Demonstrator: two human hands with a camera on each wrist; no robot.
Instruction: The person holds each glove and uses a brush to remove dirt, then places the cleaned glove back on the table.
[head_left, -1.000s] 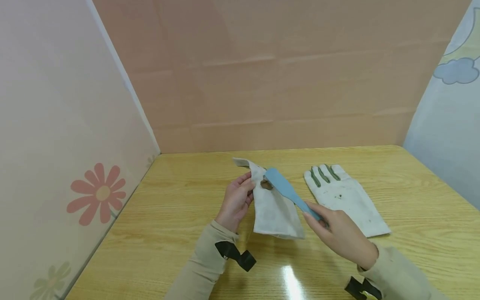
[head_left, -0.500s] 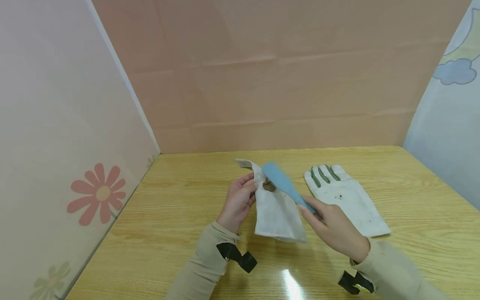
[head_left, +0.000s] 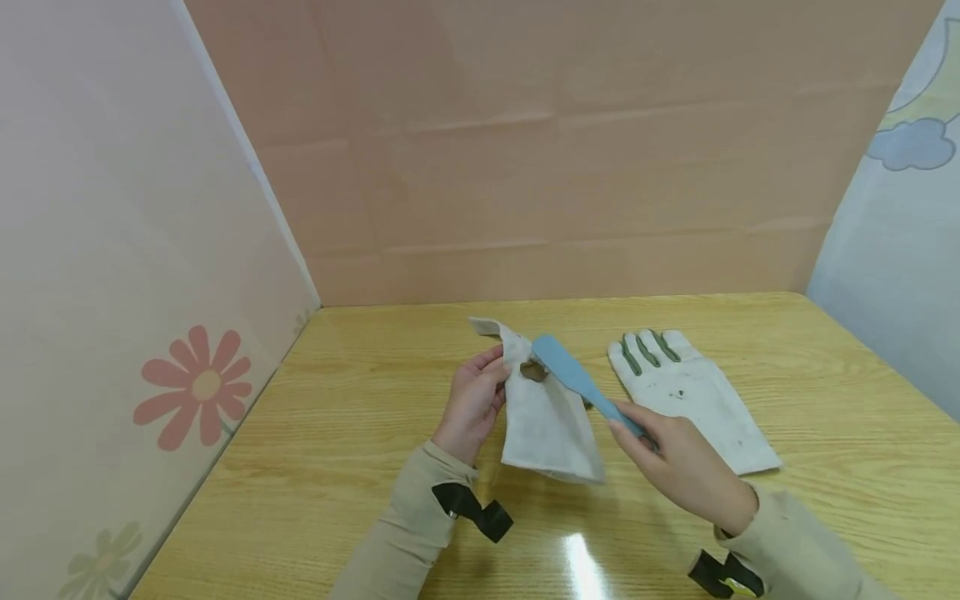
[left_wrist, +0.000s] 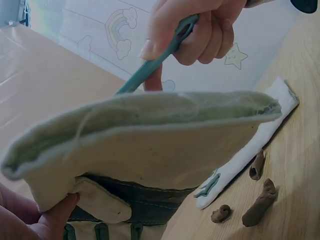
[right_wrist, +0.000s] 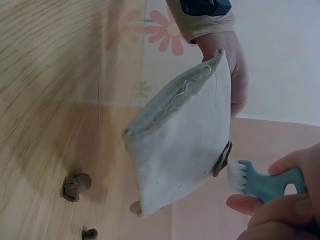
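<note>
My left hand grips a white work glove near its fingers, above the table, with the glove's cuff toward me. A brown, mud-like clump sticks to the glove's white face. In my right hand is a blue brush, held by its handle. Its white bristles are right at the clump in the right wrist view. From the left wrist view, the glove's green-trimmed underside and my left fingertips show, while the glove hides the brush's head.
A second white glove with green finger strips lies on the wooden table at the right. Several brown lumps lie on the wood beneath the held glove. A pinkish-brown panel closes off the back.
The brush went slightly up and left, then came back down and right, in a short stroke. The held glove swayed a little; my left hand stayed nearly in place.
</note>
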